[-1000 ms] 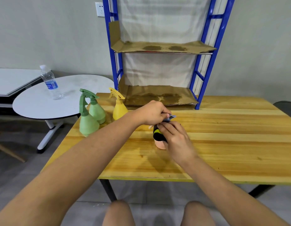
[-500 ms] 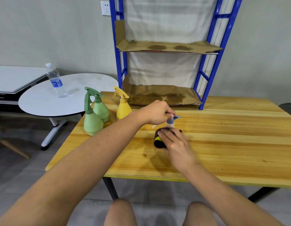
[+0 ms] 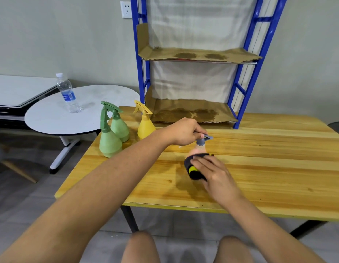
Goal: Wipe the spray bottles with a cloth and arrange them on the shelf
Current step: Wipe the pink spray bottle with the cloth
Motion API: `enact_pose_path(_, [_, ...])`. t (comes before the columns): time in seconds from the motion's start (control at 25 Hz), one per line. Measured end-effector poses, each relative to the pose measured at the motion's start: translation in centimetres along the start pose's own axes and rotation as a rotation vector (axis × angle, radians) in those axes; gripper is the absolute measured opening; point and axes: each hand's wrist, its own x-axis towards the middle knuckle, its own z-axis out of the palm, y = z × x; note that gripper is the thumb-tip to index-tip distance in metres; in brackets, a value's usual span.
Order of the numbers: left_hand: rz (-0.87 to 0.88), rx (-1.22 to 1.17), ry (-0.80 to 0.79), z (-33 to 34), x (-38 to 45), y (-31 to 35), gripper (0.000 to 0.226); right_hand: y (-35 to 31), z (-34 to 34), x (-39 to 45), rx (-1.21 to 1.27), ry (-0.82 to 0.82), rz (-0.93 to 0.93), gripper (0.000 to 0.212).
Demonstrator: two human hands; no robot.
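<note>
A pink spray bottle (image 3: pixel 199 149) with a grey trigger head stands on the wooden table (image 3: pixel 269 168). My left hand (image 3: pixel 185 132) grips its trigger head from the left. My right hand (image 3: pixel 212 171) presses a black-and-yellow cloth (image 3: pixel 192 170) around the bottle's body, which hides most of it. Two green spray bottles (image 3: pixel 109 141) and a yellow spray bottle (image 3: pixel 145 126) stand at the table's far left. The blue shelf (image 3: pixel 239 103) stands at the back, its two cardboard-lined levels bare.
A round white side table (image 3: pixel 51 118) with a clear water bottle (image 3: pixel 67 93) on it stands left of the wooden table. A wall socket (image 3: pixel 126 9) is beside the shelf. My knees show below the table's front edge.
My right hand has slid the cloth down the pink bottle's body, uncovering its neck. My left hand has kept its hold on the trigger head. The camera has shifted slightly.
</note>
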Motion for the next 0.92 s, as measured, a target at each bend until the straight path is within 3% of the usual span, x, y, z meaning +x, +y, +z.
enact_pose_path(0.12, [-0.001, -0.002, -0.009, 0.1, 0.1, 0.0, 0.031, 0.4, 0.1, -2.1, -0.013, -0.139, -0.143, 0.084])
enact_pose_path(0.36, [-0.004, -0.011, -0.009, 0.2, 0.1, 0.0, 0.03, 2.0, -1.6, 0.9, 0.043, 0.062, -0.092, 0.07])
enact_pose_path(0.56, [-0.014, 0.005, 0.001, 0.3, 0.1, 0.1, 0.031, 2.7, 0.4, -3.4, -0.016, -0.024, -0.307, 0.051])
enact_pose_path(0.76, [0.004, 0.014, 0.007, 0.2, 0.1, 0.0, 0.032, 3.0, -0.9, -0.5, -0.008, 0.066, -0.207, 0.059])
enact_pose_path(0.92, [0.004, 0.008, 0.013, 0.4, 0.4, -0.2, 0.032, 3.1, 1.2, -3.6, -0.034, 0.039, -0.31, 0.042])
